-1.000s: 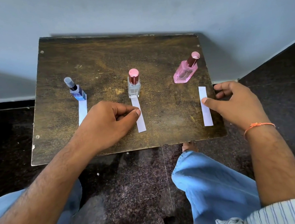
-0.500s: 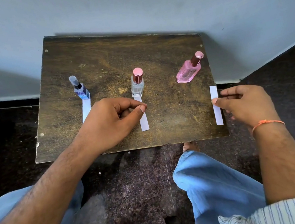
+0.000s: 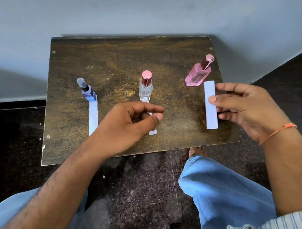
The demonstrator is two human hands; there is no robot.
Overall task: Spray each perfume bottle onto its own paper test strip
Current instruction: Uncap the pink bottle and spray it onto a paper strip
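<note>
Pink bottle (image 3: pixel 198 75) stands far right, just beyond the paper strip (image 3: pixel 210 105) pinched in the right hand (image 3: pixel 243 107), while the left hand (image 3: pixel 128 124), loosely curled and holding nothing, could brush the capped middle bottle (image 3: pixel 145 88) over.

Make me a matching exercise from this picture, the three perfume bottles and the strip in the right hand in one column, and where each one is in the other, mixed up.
Things:
1. blue bottle
2. clear bottle
3. pink bottle
4. right strip

Places:
A. middle of the table
B. pinched in the right hand
C. table's left side
D. table's right side, leaning

Pairs: 1-C, 2-A, 3-D, 4-B
</note>
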